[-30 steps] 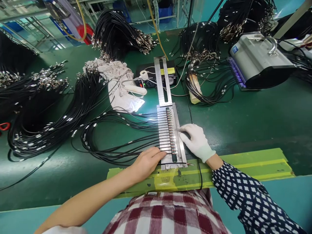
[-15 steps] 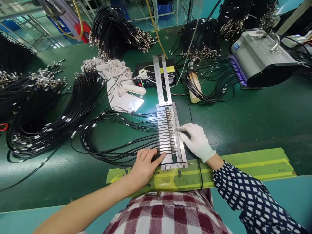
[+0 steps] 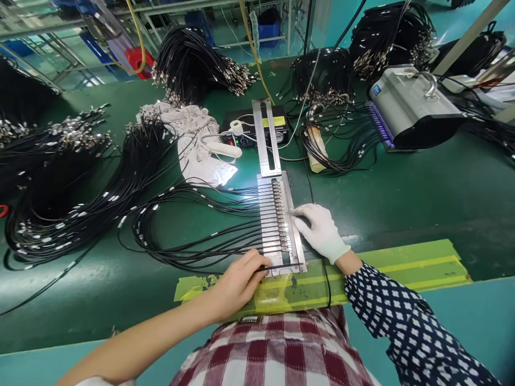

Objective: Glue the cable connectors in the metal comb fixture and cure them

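Note:
A flat metal cable fixture (image 3: 271, 230) lies lengthwise before me, with several black cables (image 3: 217, 241) laid side by side across it, their metal ends lined up along its slot. My left hand (image 3: 241, 276), bare, is at the fixture's near left edge. Its thumb and fingers are closed on a black cable (image 3: 284, 267) that crosses the near end. My right hand (image 3: 319, 230) wears a white glove; its thumb and index fingertip press at the fixture's right edge, the other fingers curled. The undersides of the fingertips are hidden.
Behind the fixture stand a slotted metal bar (image 3: 265, 136) and a black control box (image 3: 249, 128). A white cloth (image 3: 197, 145) lies left of them. Large cable bundles (image 3: 80, 209) fill the left. At right is a silver machine (image 3: 414, 107) with a violet glow. Yellow-green tape (image 3: 402, 268) covers the front edge.
My left fingers have gone from spread over the fixture to closed on the nearest cable. That cable's end has shifted left. My right hand keeps its place at the fixture's edge.

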### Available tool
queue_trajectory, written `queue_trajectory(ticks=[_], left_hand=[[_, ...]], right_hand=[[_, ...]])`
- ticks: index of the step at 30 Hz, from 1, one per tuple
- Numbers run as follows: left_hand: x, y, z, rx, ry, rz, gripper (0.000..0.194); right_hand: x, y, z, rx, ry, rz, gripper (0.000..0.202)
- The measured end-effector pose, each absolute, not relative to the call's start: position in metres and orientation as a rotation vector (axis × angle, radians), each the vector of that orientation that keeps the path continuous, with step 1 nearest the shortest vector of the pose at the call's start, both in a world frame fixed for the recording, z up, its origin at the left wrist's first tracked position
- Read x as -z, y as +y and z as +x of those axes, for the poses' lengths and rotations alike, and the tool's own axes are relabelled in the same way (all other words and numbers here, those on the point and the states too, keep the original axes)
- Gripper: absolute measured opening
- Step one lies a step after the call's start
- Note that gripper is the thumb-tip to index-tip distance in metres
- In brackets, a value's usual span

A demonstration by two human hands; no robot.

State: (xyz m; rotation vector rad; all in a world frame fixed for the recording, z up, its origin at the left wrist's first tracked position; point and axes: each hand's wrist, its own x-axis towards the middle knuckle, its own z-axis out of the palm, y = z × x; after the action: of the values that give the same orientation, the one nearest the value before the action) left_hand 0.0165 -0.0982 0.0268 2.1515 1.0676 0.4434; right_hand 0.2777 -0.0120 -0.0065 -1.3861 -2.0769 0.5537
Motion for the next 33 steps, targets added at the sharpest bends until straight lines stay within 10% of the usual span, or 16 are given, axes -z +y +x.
queue_trajectory(ticks=[33], left_hand=[[0.014, -0.083, 0.011, -0.741, 0.935, 2.846, 0.023]], right_hand=[[0.003, -0.012, 0.277, -0.578, -2.067, -1.393, 0.016]])
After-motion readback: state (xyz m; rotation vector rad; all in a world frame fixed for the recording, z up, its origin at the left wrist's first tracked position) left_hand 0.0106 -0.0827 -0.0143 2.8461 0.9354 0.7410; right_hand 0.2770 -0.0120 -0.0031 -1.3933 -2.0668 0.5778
